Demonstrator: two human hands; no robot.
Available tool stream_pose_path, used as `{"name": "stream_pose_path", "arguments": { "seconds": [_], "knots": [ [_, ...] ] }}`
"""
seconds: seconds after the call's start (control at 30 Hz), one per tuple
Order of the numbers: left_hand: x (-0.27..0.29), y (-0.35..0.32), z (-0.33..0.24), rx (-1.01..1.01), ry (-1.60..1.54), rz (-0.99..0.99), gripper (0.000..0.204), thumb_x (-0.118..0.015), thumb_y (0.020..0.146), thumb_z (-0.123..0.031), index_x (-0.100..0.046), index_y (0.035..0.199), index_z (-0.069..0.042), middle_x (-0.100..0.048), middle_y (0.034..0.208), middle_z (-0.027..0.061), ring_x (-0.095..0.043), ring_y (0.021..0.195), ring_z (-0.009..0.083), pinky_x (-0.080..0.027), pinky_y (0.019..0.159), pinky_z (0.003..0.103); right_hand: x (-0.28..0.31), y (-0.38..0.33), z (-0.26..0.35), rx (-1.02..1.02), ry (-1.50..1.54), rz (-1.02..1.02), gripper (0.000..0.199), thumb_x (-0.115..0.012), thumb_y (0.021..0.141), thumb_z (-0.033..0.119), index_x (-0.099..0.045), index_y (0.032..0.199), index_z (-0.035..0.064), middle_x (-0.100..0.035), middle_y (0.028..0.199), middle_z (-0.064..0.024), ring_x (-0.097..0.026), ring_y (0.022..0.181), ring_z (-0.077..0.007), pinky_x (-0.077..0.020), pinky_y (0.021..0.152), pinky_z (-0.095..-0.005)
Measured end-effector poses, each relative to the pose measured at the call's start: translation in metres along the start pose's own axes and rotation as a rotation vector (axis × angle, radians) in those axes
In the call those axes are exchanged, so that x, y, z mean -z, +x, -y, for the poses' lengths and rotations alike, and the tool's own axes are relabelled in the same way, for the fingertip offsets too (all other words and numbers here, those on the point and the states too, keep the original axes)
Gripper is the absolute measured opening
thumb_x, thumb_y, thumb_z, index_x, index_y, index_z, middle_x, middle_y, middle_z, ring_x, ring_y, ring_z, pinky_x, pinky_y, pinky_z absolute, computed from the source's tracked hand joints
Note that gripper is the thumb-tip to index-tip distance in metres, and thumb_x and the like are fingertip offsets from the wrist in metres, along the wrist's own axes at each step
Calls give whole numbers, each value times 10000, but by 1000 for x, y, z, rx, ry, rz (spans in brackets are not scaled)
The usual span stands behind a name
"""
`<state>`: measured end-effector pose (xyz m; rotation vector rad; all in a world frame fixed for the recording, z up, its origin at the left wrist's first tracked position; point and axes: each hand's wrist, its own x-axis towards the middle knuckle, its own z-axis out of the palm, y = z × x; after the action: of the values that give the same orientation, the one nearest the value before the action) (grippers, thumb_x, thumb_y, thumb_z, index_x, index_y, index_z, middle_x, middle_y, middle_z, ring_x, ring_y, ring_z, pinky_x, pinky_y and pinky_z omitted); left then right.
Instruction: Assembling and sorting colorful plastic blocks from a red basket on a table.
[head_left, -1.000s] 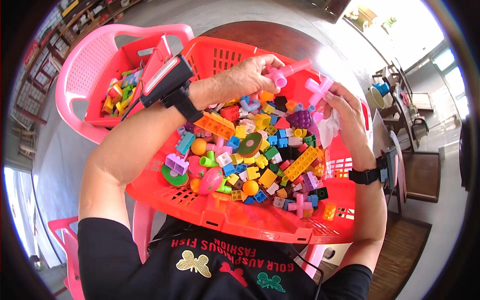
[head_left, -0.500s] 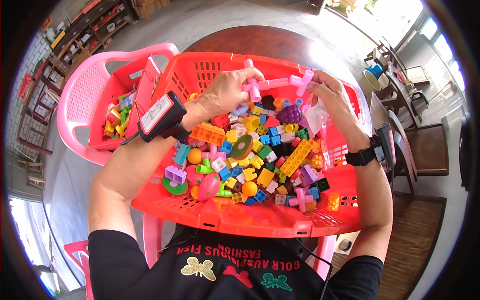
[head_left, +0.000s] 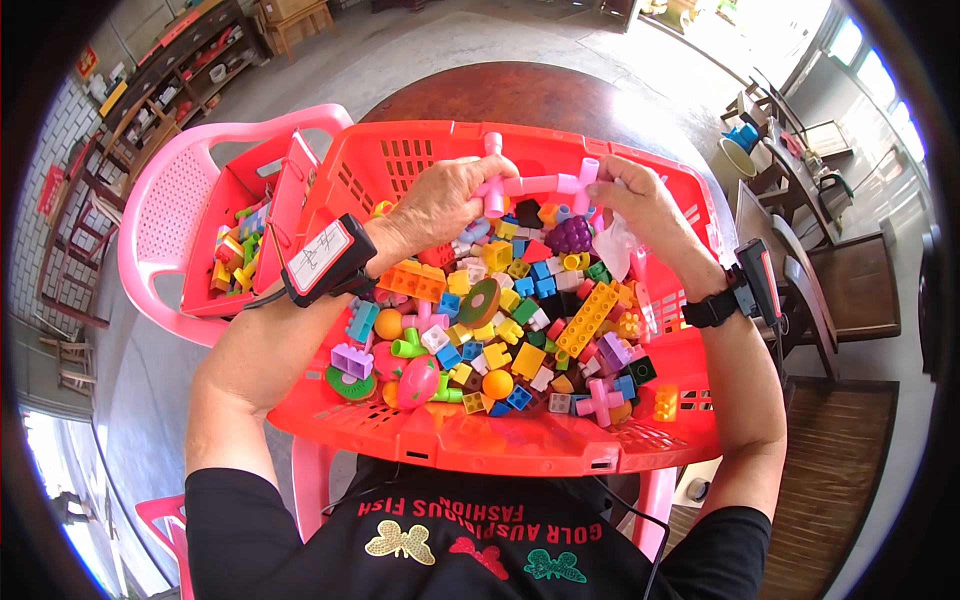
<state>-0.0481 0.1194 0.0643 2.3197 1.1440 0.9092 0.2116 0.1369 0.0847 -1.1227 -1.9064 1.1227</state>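
Observation:
Above the far side of a red plastic basket (head_left: 420, 447), my left hand (head_left: 440, 205) is closed on a pink pipe connector (head_left: 494, 196) with a short pink tube (head_left: 540, 184) running out to its right. My right hand (head_left: 640, 205) pinches another pink pipe connector (head_left: 586, 183), which meets the right end of that tube. Below the hands lie many toy blocks, a purple bunch of toy grapes (head_left: 569, 235), a toy kiwi slice (head_left: 479, 302) and a long yellow block (head_left: 588, 318). Translucent plastic (head_left: 614, 247) hangs just under my right hand.
A pink chair (head_left: 160, 215) at the left carries a smaller red basket (head_left: 205, 303) with more blocks. Behind the large basket is a round brown table (head_left: 450, 95). Wooden furniture (head_left: 850, 290) stands at the right. Shelves (head_left: 200, 75) line the far left.
The right pink connector has moved left and slightly down, closing the gap to the tube's end. My right hand has shifted left with it. The view has tilted slightly.

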Motion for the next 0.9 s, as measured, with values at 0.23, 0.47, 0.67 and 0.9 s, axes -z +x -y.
{"name": "stream_pose_path", "arguments": {
  "seconds": [0.23,0.47,0.67,0.9],
  "knots": [
    [3,-4,-8,-308,592,-88,430,-562,752,-4,-520,1169,-101,-565,871,141,-601,810,327,-482,722,432,-8,-1,-7,29,-126,84,158,-638,826,135,-565,856,-2,-584,719,-28,-527,654,-82,-427,572,-271],
    [8,-2,-27,-77,92,-128,598,-570,765,25,-363,1315,-89,-574,928,136,-611,862,243,-490,768,352,-4,-1,-5,36,-102,61,172,-642,817,111,-551,872,-25,-611,741,-67,-552,679,-100,-445,599,-288],
    [25,0,-6,381,-677,75,507,-639,801,-10,-407,1252,-43,-578,927,55,-579,884,108,-487,781,264,-13,-5,4,42,-117,50,176,-630,824,114,-551,901,-22,-624,759,-82,-585,706,-121,-459,621,-282],
    [28,0,-11,378,-703,423,341,-674,785,-75,-521,1081,-2,-619,836,65,-594,660,108,-491,570,238,-14,-7,3,70,-118,86,182,-623,828,113,-554,914,-31,-635,764,-94,-595,703,-130,-466,624,-281]
  ]
}}
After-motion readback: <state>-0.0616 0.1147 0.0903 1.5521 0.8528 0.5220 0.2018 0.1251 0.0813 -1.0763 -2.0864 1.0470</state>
